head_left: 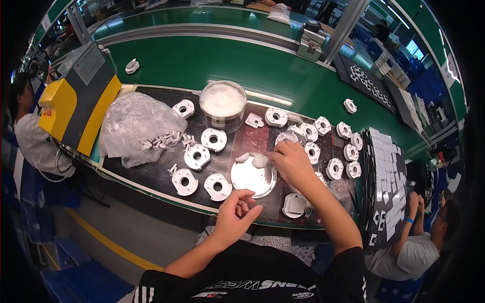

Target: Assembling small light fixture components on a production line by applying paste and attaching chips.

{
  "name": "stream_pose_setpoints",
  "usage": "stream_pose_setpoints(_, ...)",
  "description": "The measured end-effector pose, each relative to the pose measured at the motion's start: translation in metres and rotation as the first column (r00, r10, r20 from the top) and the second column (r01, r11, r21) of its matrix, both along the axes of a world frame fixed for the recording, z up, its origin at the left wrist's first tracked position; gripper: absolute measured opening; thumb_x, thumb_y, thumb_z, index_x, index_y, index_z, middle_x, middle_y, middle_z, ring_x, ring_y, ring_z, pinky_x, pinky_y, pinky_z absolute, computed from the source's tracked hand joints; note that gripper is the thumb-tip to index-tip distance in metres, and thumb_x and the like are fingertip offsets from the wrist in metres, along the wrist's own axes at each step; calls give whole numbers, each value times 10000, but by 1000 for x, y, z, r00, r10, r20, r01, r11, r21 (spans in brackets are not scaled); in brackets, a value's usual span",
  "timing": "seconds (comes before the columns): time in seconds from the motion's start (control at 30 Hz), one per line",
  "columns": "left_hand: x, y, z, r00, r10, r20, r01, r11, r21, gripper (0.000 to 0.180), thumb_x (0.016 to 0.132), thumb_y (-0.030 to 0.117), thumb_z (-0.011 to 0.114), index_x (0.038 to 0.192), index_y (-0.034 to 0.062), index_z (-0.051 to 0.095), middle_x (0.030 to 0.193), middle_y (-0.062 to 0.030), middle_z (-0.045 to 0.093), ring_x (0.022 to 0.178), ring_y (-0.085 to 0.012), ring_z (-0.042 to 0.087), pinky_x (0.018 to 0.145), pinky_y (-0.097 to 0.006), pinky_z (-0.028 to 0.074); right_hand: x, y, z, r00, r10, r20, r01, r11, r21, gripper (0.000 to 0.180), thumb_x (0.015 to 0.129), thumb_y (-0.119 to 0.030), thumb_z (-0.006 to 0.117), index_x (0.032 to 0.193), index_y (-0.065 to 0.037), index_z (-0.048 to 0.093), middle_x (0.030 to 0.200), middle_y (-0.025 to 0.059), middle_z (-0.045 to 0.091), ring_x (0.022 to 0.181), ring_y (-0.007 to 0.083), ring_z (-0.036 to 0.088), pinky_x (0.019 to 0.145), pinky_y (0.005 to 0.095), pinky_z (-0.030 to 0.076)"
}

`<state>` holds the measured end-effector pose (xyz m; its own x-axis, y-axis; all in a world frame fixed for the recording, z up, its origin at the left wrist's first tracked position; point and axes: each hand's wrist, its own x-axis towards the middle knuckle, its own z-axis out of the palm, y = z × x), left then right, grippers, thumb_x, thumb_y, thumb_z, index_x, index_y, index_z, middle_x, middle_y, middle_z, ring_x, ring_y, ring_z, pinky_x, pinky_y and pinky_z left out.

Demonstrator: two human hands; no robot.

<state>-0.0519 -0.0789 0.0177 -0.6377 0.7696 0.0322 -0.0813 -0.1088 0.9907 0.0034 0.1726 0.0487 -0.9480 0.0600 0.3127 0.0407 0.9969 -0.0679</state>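
My right hand point(293, 160) reaches over the bench with its fingers closed at a white plastic part point(286, 137); the fingers hide much of their grip. Close below it lies a round, shiny metal lid point(252, 181) with a lump of white paste-like stuff point(260, 160) on its upper edge. My left hand point(236, 216) hovers by the lid's near edge, fingers loosely curled, thumb apart, nothing in it. A squarish white part point(294, 205) lies near the front edge, right of the lid. Behind the lid stands a round tub point(223, 101) of white stuff.
Several white ring-shaped housings point(197, 157) lie left and right of the lid. A clear bag point(139, 126) spills small white pieces at the left, beside a yellow and grey machine point(81, 98). Stacked black trays point(386, 182) stand at the right, near a seated co-worker point(411, 247).
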Motion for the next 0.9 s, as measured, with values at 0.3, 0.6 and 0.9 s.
stream_pose_setpoints(0.3,5,17,5,960,-196,197,193,981,38,342,1118,220,524,1367,11,627,1135,-56,707,866,-62,562,755,-209,454,66,-57,10,973,-147,-179,-166,100,-981,114,913,-38,788,1021,-11,769,1195,60,607,1100,159,586,933,313,484)
stream_pose_setpoints(0.6,46,36,10,810,-337,481,235,936,261,191,1066,193,643,1144,18,639,982,-28,689,845,-77,603,756,-213,475,113,-85,5,955,-238,-175,-203,-99,-974,189,947,-88,751,1095,29,744,1245,101,593,987,155,637,865,294,541)
stream_pose_setpoints(0.9,69,41,2,934,-299,193,264,946,187,184,1031,125,689,1159,2,640,974,-33,699,848,-60,597,779,-207,477,152,-51,44,979,-179,99,61,-208,-976,219,968,-148,746,1128,2,750,971,29,737,861,85,667,759,250,536)
